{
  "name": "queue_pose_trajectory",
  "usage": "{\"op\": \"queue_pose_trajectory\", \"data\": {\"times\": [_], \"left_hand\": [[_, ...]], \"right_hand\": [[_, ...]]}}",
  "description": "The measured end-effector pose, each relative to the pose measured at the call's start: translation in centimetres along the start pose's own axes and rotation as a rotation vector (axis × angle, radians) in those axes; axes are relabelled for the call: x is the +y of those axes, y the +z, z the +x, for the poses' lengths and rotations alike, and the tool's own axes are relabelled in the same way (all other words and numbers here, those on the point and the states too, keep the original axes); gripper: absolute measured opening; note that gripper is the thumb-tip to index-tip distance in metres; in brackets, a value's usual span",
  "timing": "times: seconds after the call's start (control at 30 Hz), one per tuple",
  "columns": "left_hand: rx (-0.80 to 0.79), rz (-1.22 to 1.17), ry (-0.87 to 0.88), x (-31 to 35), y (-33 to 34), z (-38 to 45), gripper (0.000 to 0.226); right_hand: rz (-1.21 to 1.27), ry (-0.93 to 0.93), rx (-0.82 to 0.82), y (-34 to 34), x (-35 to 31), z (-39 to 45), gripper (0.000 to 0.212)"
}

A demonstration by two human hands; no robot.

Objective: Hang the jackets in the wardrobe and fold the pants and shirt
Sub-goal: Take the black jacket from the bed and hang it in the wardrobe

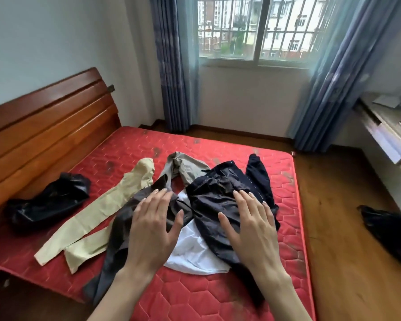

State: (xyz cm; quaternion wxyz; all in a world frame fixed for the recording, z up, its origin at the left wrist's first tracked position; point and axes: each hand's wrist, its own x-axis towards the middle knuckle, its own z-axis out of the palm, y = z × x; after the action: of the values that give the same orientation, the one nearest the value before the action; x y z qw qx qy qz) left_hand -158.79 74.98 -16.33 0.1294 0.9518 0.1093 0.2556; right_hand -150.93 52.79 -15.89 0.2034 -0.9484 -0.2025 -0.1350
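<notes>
Risk foremost: garments heaped and overlapping on red quilted mattress (218,297) with hexagon stitching, so lifting one piece likely to drag its neighbours. Dark navy glossy jacket (220,200) lying over white smooth cotton-like shirt (190,246); pulling the jacket could crumple or carry off the shirt beneath. Dark brown thin slippery-looking garment (123,230), long and limp, trailing toward near mattress edge; liable to slide to floor if nudged. Grey-khaki crumpled garment (185,167) tangled behind the pile, type unclear. Beige flat woven pants (97,212) spread out left of the pile, legs parted, just beside the brown garment. Black shiny crumpled garment (46,200) apart, near reddish polished wooden headboard (44,121). Another black shiny heap (389,230) on wooden floor at right; easily overlooked.

Left hand (153,228) over brown garment, fingers (158,198) straight and spread, gripping nothing. Right hand (250,225) over navy jacket, fingers likewise extended, gripping nothing; contact with fabric not certain. Wardrobe not in view. Nothing yet folded or hung, judging by the spread.
</notes>
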Motion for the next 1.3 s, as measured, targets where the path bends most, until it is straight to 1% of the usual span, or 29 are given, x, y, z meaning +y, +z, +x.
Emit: {"op": "queue_pose_trajectory", "data": {"times": [0.27,0.43,0.6,0.7,0.83,0.93,1.0,1.17,1.3], "left_hand": [[-0.094,-0.074,0.1,-2.6,5.7,7.5,0.055],[-0.137,-0.122,0.106,-5.6,10.0,12.0,0.055],[-0.165,-0.124,0.102,-9.4,15.4,15.8,0.052],[-0.194,-0.153,0.075,-11.0,18.9,17.2,0.053],[-0.221,-0.205,0.057,-11.6,23.8,17.7,0.053],[-0.282,-0.207,0.078,-11.4,28.2,17.4,0.054],[-0.312,-0.204,0.093,-11.7,31.6,16.9,0.054],[-0.372,-0.224,0.093,-13.5,41.2,14.5,0.055],[-0.435,-0.212,0.095,-14.5,48.8,12.2,0.055]], "right_hand": [[-0.039,0.101,-0.025,4.1,0.3,5.2,0.072],[-0.071,0.145,-0.028,8.0,0.5,9.5,0.07],[-0.094,0.141,-0.072,13.3,0.0,15.0,0.068],[-0.079,0.184,-0.09,16.6,0.6,16.4,0.066],[-0.091,0.194,-0.15,21.4,1.6,16.7,0.064],[-0.104,0.187,-0.215,25.9,3.3,16.5,0.064],[-0.105,0.2,-0.252,29.4,5.0,16.0,0.065],[-0.108,0.252,-0.26,38.8,10.2,14.1,0.068],[-0.106,0.331,-0.288,45.4,14.7,12.0,0.065]]}}
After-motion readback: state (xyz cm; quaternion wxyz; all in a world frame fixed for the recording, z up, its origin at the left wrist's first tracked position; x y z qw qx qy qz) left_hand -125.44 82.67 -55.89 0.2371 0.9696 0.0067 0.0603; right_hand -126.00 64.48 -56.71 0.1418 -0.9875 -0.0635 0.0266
